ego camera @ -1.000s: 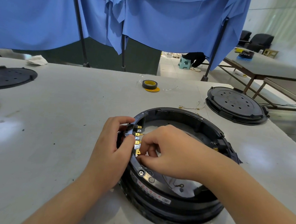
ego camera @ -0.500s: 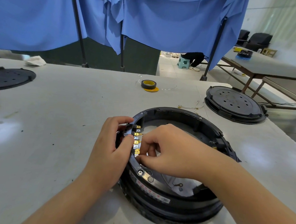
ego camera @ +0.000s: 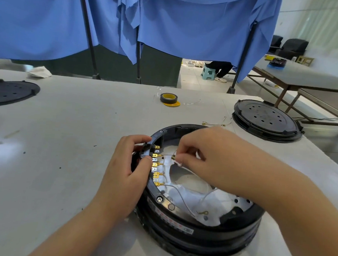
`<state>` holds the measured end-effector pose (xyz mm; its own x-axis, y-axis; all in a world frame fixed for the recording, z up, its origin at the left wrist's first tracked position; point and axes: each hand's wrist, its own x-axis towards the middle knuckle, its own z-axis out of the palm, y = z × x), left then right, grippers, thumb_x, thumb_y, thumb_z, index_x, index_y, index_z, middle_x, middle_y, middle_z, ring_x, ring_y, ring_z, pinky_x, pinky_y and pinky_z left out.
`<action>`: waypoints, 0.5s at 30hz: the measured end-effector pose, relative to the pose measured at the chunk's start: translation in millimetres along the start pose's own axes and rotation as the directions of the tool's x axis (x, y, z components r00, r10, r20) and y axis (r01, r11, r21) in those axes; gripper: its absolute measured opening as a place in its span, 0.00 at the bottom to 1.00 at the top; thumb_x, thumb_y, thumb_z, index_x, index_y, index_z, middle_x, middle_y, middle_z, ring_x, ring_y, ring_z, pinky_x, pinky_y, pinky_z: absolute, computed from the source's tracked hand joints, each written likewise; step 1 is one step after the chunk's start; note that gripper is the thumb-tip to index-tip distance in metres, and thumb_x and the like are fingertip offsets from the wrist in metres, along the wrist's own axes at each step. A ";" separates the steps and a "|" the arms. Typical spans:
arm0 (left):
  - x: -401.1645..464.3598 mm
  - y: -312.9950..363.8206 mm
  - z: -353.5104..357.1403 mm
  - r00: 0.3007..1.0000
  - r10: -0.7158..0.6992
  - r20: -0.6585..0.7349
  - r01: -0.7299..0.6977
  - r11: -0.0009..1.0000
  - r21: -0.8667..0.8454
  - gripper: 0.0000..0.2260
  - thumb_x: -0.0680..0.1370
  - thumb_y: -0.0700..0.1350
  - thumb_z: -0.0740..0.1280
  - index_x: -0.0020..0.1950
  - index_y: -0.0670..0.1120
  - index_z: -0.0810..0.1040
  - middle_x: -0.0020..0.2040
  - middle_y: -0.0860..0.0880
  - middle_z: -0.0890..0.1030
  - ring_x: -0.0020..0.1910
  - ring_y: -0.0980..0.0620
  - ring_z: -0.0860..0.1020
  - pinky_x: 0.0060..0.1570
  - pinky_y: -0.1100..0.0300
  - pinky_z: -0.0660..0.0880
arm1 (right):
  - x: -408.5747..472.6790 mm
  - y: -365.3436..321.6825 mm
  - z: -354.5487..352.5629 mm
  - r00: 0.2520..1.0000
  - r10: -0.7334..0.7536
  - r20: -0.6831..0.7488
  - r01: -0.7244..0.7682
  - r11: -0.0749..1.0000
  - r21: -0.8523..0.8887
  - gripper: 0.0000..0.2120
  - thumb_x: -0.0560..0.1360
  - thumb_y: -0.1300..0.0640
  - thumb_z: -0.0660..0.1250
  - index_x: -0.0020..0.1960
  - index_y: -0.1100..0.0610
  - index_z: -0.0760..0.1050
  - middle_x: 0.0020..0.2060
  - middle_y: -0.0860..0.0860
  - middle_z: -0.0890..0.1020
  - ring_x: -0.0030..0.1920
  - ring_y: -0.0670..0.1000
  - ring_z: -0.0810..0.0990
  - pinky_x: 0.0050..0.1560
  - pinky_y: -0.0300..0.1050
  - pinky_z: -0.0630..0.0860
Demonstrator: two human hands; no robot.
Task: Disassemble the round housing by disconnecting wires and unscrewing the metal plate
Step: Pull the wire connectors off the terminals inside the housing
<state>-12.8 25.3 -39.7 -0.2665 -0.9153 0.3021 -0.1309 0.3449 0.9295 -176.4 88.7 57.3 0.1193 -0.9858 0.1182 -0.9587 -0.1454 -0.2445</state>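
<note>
A round black housing (ego camera: 196, 235) stands on the white table in front of me. A row of brass terminals (ego camera: 156, 165) lines its left inner rim, with thin white wires (ego camera: 181, 198) running from them over the shiny metal plate (ego camera: 192, 181) inside. My left hand (ego camera: 129, 171) grips the rim beside the terminals, thumb on the terminal block. My right hand (ego camera: 206, 156) hovers over the housing's middle and pinches the brass end of one white wire, held clear of the terminal row. My right forearm hides the right part of the housing.
A black perforated lid (ego camera: 264, 120) lies at the back right, another (ego camera: 8, 92) at the far left. A roll of black and yellow tape (ego camera: 168, 98) and loose wires (ego camera: 216, 122) sit behind the housing. Blue curtains on poles hang beyond the table's far edge.
My right hand has lifted away from the terminal row toward the right, drawing one wire's connector off with it. My left hand stays on the rim.
</note>
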 end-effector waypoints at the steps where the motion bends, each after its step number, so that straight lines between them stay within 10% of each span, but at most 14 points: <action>1: 0.1 -0.5 -0.1 1.000 -0.005 -0.001 0.005 1.000 -0.002 0.14 0.72 0.48 0.61 0.55 0.61 0.75 0.54 0.62 0.78 0.55 0.59 0.78 0.56 0.51 0.77 | -0.9 1.7 -4.5 0.999 0.012 -0.043 -0.013 0.999 -0.035 0.09 0.78 0.47 0.62 0.46 0.48 0.78 0.39 0.42 0.79 0.41 0.43 0.75 0.46 0.44 0.75; 15: 0.1 -2.1 -0.8 1.000 -0.007 0.011 0.007 1.000 0.002 0.14 0.72 0.49 0.61 0.55 0.62 0.75 0.53 0.64 0.78 0.55 0.59 0.79 0.54 0.53 0.78 | -11.0 40.5 -44.0 0.972 0.226 -0.071 -0.217 0.969 0.114 0.09 0.75 0.48 0.67 0.38 0.47 0.79 0.30 0.42 0.82 0.32 0.35 0.77 0.31 0.27 0.69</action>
<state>-11.9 24.4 -41.4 -0.2762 -0.9153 0.2933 -0.1348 0.3391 0.9311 -227.9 97.4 88.5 -0.1190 -0.9846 0.1283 -0.9258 0.0633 -0.3728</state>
